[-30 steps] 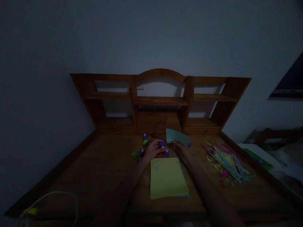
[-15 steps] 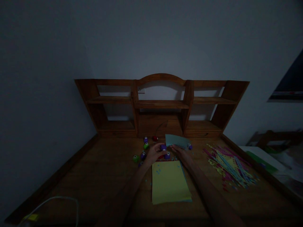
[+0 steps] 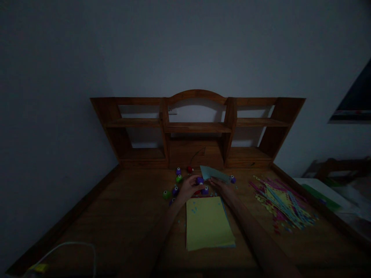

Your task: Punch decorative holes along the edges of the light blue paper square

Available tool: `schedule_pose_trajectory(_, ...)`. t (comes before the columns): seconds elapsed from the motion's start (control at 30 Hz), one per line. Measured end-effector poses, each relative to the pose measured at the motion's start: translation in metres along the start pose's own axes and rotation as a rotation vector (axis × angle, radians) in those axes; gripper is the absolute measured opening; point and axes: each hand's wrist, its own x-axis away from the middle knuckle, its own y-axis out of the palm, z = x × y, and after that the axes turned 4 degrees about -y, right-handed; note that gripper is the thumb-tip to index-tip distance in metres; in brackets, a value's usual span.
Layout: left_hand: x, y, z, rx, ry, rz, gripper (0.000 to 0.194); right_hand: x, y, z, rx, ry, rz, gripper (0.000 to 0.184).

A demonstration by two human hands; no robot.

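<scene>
My left hand (image 3: 188, 189) is curled around a small purple craft punch (image 3: 199, 180), thumb and fingers closed on it. My right hand (image 3: 220, 186) pinches the lower edge of a light blue paper strip (image 3: 216, 174), whose left end lies at the punch. Another purple punch (image 3: 205, 190) stands just below the fingers, between the hands. Left of my left hand are a green punch (image 3: 166, 194) and a purple punch (image 3: 175, 190). Farther back sit a green punch (image 3: 179, 178), a purple punch (image 3: 178, 171) and a red punch (image 3: 189, 169).
A stack of yellow paper (image 3: 209, 226) lies between my forearms. A heap of punched paper strips (image 3: 282, 202) covers the desk's right side. One purple punch (image 3: 232, 179) sits beyond my right hand. A wooden shelf unit (image 3: 198, 127) borders the back; a white cable (image 3: 75, 243) runs at lower left.
The blue paper strip has shifted slightly left and tilted, its right end lower. Both hands stay almost in place, the left still around the purple punch.
</scene>
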Motion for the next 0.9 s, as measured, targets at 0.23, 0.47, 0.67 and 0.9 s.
schedule_pose_trajectory(0.23,-0.001,0.002,0.000,0.057,-0.042,0.018,0.054,-0.004,-0.002,0.009,0.009,-0.028,0.004,0.033)
schedule_pose_trajectory(0.47,0.001,0.001,0.004,0.029,-0.052,0.014,0.042,-0.008,-0.003,0.015,0.094,0.064,0.037,0.033)
schedule_pose_trajectory(0.67,0.001,-0.001,0.005,0.033,-0.076,0.063,0.046,-0.003,-0.001,0.013,0.182,-0.019,-0.020,0.036)
schedule_pose_trajectory(0.9,0.002,-0.003,0.006,0.057,-0.110,0.027,0.048,-0.001,0.004,0.007,0.250,-0.061,-0.035,0.031)
